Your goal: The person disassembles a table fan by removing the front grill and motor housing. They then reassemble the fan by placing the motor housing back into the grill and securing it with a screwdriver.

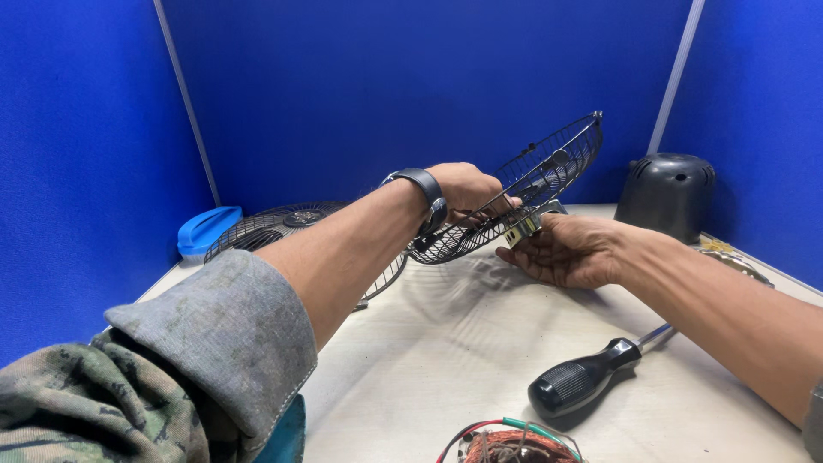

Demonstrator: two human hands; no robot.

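My left hand grips the wire rim of a black fan guard, which is held tilted above the table, its far edge raised. My right hand is under the guard's lower edge, fingers around a small metal part fixed to the guard. A dark wristband sits on my left wrist. Both forearms reach in from the bottom of the view.
A second black fan guard lies at the back left beside a blue plastic piece. A black motor cover stands at the back right. A black-handled screwdriver and a copper-wound coil with coloured wires lie near the front. Blue partition walls enclose the table.
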